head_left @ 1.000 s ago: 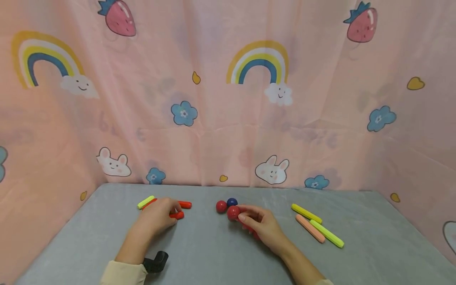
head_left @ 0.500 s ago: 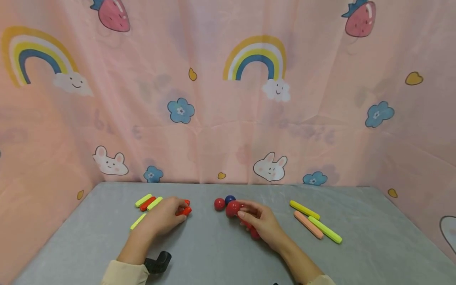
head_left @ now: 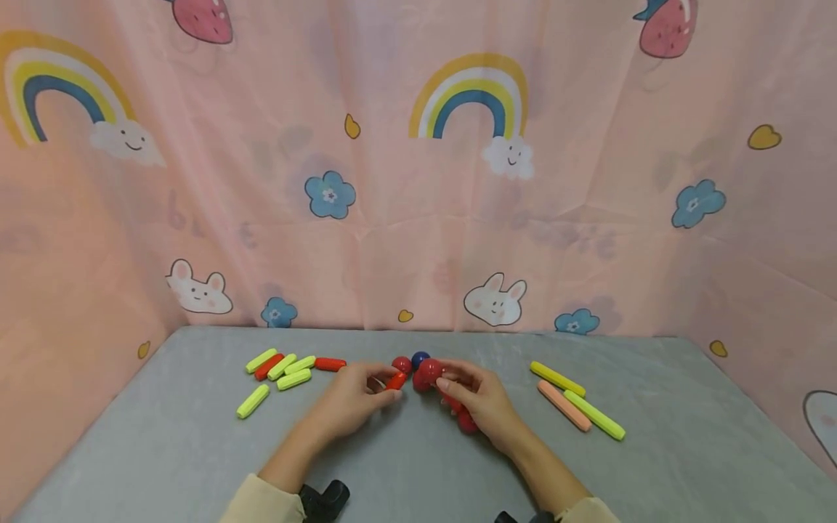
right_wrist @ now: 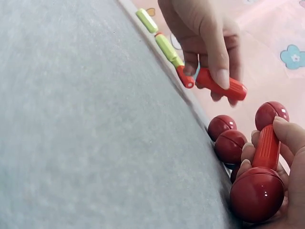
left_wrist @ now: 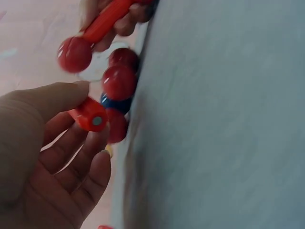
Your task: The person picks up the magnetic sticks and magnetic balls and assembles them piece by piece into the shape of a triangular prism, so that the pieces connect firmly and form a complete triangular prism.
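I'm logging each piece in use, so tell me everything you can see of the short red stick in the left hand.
The short red stick is a smooth, glossy rod that looks like plastic, orange-red, with rounded ends; the left wrist view shows a small grey disc set in one end face. The left hand pinches it between thumb and fingers, lifted off the grey table and roughly level. Its free end points toward the red balls near the right hand, close to them but not touching.

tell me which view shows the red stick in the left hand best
The right wrist view: the red stick shows along its whole length, pinched by the left hand. The left wrist view shows only its round end, close and blurred. The head view shows a small bit beyond the fingers.
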The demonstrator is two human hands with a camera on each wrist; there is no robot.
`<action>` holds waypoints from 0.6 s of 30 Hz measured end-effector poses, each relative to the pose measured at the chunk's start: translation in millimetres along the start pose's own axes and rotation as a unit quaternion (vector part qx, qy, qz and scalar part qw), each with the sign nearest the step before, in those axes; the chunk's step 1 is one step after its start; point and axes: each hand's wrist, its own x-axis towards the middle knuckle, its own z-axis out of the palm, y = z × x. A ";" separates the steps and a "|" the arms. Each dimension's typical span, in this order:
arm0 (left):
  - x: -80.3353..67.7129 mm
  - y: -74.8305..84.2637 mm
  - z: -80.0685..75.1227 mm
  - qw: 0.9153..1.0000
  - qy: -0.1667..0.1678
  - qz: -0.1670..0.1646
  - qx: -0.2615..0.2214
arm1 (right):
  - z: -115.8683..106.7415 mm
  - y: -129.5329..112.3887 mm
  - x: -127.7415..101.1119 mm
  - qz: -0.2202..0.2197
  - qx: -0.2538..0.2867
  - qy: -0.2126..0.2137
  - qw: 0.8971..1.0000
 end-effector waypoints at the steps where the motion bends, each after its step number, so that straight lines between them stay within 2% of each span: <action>1: 0.5 0.4 2.8 1.000 0.000 0.003 -0.007 | -0.2 -0.1 0.1 -0.002 0.001 0.000 1.000; 9: -2.4 2.8 20.1 0.998 -0.013 0.014 -0.053 | 1.1 3.0 -1.0 -0.007 0.008 0.000 1.000; 13: -2.6 1.0 25.1 0.997 -0.005 0.009 -0.070 | 1.3 4.5 -1.2 -0.019 0.001 -0.003 1.000; 18: 1.9 -2.4 32.7 0.997 0.015 0.008 -0.069 | -3.3 3.2 0.6 -0.032 -0.012 -0.015 0.999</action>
